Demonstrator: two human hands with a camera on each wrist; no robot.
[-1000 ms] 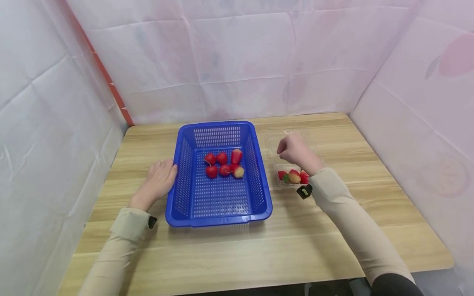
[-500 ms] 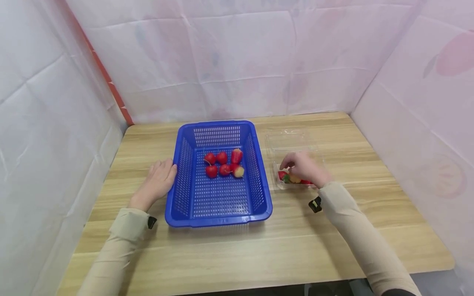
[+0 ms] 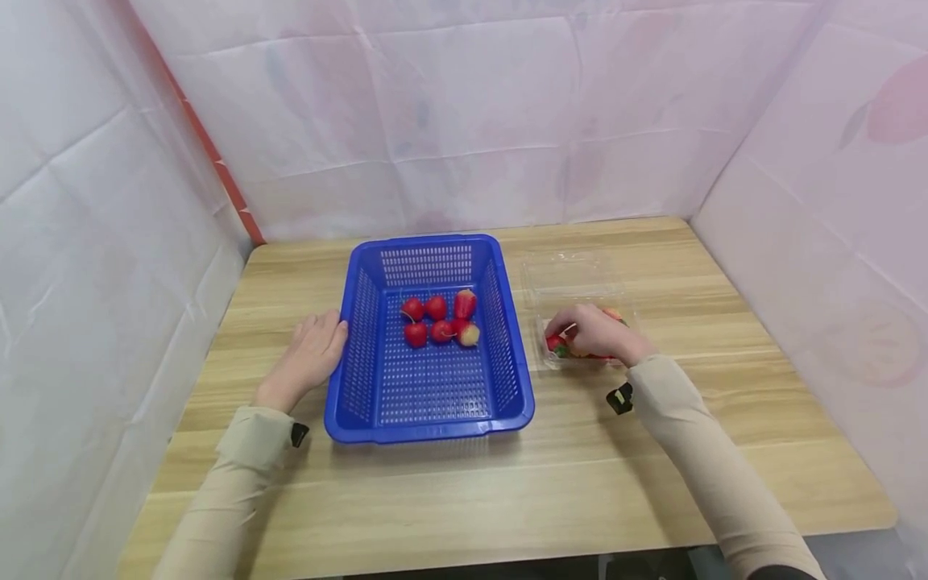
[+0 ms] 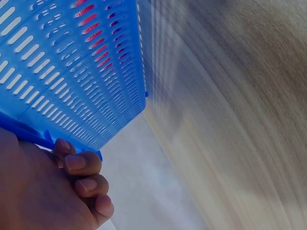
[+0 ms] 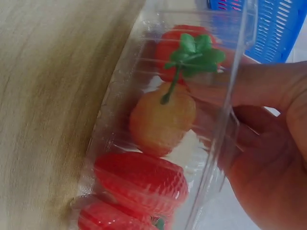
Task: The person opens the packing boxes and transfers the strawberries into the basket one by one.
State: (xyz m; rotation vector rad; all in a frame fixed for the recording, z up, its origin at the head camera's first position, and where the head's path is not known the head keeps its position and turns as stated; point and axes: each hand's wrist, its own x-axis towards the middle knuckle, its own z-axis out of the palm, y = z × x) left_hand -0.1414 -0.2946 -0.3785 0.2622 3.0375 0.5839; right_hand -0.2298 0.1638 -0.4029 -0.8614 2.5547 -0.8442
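Observation:
My left hand [image 3: 308,354] grips the left rim of a blue plastic basket [image 3: 428,395]; in the left wrist view its fingers [image 4: 86,163] curl about the rim. In the basket lie several red cherries [image 3: 416,334] and two strawberries [image 3: 465,304]. My right hand [image 3: 590,330] reaches into an opened clear plastic box [image 3: 573,278]. Thumb and fingers close about a red strawberry [image 5: 168,52] with green leaves at the box's left end; the fingertips are partly hidden. A pale yellow-red strawberry [image 5: 160,120] and a red one [image 5: 144,179] lie beside it in the box.
The light wooden table [image 3: 435,499] carries the basket at its middle and the box on its right. White patterned cloth [image 3: 471,121] hangs behind and at both sides. The box's transparent lid lies folded back, away from the person.
From above the box, my right hand has come down into it and its fingers have closed about the leafy strawberry. My left hand and the basket have stayed in place.

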